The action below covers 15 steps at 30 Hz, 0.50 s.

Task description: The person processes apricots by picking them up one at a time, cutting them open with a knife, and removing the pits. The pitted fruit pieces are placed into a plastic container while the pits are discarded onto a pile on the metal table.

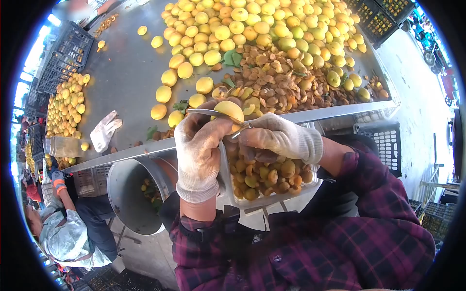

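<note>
My gloved left hand (200, 145) is closed around a yellow apricot-like fruit (229, 110), held up between thumb and fingers. In my gloved right hand (276, 138) is a thin curved metal blade (206, 112). The blade lies across the near side of the fruit, touching it; my right fingers partly cover its grip. Below both hands stands a pale plastic tub (316, 183) with several yellow-brown fruits (272, 179) in it. Just beyond my hands, a heap of brown peel-like scraps (276, 77) lies on the metal table (126, 63).
A large pile of yellow fruit (252, 24) covers the table's far side. A white glove (105, 131) lies at its left. A metal bucket (124, 203) holding leaves and fruit stands below the edge. At left sits another person (73, 237). Black crates (65, 58) are stacked nearby.
</note>
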Each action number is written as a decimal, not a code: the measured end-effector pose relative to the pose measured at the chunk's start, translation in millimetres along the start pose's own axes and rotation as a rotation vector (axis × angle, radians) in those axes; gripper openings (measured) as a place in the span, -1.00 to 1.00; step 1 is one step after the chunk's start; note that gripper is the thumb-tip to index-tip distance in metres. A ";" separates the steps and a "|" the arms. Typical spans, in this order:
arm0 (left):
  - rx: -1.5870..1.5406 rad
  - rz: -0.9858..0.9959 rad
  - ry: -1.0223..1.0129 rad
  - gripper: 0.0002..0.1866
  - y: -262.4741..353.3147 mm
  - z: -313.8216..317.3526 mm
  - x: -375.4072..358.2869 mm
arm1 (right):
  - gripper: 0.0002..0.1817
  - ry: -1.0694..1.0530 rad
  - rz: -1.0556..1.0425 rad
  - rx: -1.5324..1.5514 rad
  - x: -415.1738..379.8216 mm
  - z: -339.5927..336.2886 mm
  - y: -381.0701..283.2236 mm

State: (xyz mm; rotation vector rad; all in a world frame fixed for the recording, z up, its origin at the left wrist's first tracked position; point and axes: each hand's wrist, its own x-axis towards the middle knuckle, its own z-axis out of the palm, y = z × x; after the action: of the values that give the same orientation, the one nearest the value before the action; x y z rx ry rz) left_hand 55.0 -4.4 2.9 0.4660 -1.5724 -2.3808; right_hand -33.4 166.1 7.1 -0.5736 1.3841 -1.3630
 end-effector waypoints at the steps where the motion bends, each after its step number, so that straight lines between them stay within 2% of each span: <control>1: -0.105 -0.007 0.000 -0.60 0.7 0.3 1.4 | -0.48 0.006 0.046 0.010 -0.6 -0.5 -3.9; 2: -0.212 -0.008 0.002 -0.59 2.0 -1.0 2.3 | -0.48 -0.006 0.041 0.000 -1.3 -3.5 -4.7; 5: -0.227 0.063 0.073 -0.60 10.5 -13.2 6.2 | -0.57 0.128 0.051 -0.559 -11.3 -28.6 -9.0; 7: -0.198 0.144 0.131 -0.59 14.7 -18.8 6.2 | -0.59 0.139 -0.003 -0.498 -21.0 -43.9 -16.5; 9: 0.183 0.218 0.211 -0.59 15.0 -7.4 3.3 | -0.57 0.177 -0.098 -0.204 -24.9 -52.4 -23.1; 11: 0.407 0.264 0.156 -0.47 3.7 8.7 2.1 | -0.52 0.432 -0.179 -0.175 -12.6 -22.8 -35.1; 13: 0.775 0.469 0.065 -0.48 -8.9 17.9 1.1 | -0.56 0.406 -0.327 -0.277 1.7 -9.8 -24.9; 15: 0.836 0.469 0.022 -0.48 -8.3 26.6 -4.4 | -0.60 0.441 -0.359 -0.525 7.3 -8.7 -17.8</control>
State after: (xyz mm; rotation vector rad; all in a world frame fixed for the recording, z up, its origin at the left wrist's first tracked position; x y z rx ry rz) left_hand 48.3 22.8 5.5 0.2169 -2.3086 -1.3107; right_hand -49.3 159.1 19.1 -0.9389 2.1055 -1.4630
